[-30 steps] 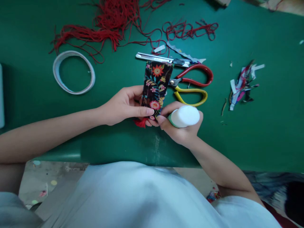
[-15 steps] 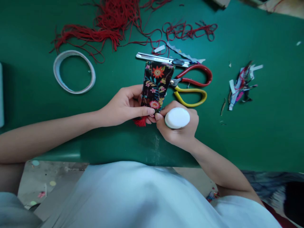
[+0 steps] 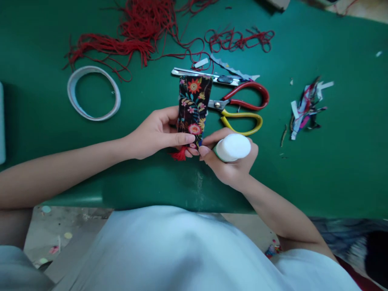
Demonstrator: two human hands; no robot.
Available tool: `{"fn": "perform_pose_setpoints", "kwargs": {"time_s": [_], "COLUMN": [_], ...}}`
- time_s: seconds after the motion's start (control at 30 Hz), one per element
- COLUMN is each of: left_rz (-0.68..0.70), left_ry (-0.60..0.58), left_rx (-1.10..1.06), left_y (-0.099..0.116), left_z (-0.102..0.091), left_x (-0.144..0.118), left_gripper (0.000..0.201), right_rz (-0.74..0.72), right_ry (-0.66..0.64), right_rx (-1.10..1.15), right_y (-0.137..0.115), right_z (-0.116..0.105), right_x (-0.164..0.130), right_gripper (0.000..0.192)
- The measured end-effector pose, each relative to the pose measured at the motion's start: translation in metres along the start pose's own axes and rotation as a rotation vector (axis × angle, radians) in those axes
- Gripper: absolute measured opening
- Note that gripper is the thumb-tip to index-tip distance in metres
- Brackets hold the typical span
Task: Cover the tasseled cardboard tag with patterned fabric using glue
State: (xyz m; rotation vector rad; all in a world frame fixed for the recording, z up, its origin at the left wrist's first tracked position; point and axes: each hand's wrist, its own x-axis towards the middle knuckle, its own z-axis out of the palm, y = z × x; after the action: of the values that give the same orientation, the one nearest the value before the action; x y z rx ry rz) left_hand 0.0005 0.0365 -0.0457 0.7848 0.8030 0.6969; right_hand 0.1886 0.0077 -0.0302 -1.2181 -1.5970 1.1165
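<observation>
The left hand (image 3: 157,133) grips the lower end of a floral strip (image 3: 192,107), with the thumb on top and the fingers under it. The strip is dark with coloured flowers and it points away from the person, over the green table (image 3: 333,161). A small red tassel (image 3: 179,154) shows below the strip, just under the left thumb; I cannot tell if it is fixed to the strip. The right hand (image 3: 232,161) is closed around a white bottle (image 3: 233,147), whose round bottom faces the camera. Its tip is hidden, maybe touching the strip's lower edge. The right thumb is just beside the left fingertips.

Behind the strip lies a knife (image 3: 206,75) with a metal body, and the strip's far end covers part of it. To the right are two scissors (image 3: 242,107), one with red handles and one with yellow, touching each other. A tape ring (image 3: 93,93) lies to the left, well apart from the hands. Red threads (image 3: 136,36) spread along the far side of the table. A little heap of scraps (image 3: 306,107) lies at the right.
</observation>
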Motion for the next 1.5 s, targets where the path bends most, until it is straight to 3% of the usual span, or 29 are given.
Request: {"fn": "perform_pose_setpoints", "kwargs": {"time_s": [0.33,0.8,1.03,1.33,1.5], "left_rz": [0.056,0.09,0.021,-0.121,-0.145], "left_ry": [0.02,0.016,-0.038,-0.163,-0.193], "left_rx": [0.045,0.072,0.039,-0.063,-0.119], "left_y": [-0.001,-0.003,0.0,0.007,0.008], "left_z": [0.004,0.002,0.001,-0.003,-0.004], "left_x": [-0.002,-0.001,-0.004,-0.004,-0.003], "left_gripper": [0.032,0.033,0.027,0.027,0.025], "right_rz": [0.023,-0.019,0.028,0.313,0.354], "right_ry": [-0.008,-0.013,-0.016,-0.143,-0.17], "right_rx": [-0.133,-0.201,-0.066,0.359,0.51], "right_y": [-0.003,-0.005,-0.004,0.005,0.006], "right_z": [0.001,0.001,-0.004,-0.009,-0.009], "right_x": [0.002,0.004,0.008,0.004,0.005], "right_gripper": [0.023,0.024,0.023,0.016,0.017]}}
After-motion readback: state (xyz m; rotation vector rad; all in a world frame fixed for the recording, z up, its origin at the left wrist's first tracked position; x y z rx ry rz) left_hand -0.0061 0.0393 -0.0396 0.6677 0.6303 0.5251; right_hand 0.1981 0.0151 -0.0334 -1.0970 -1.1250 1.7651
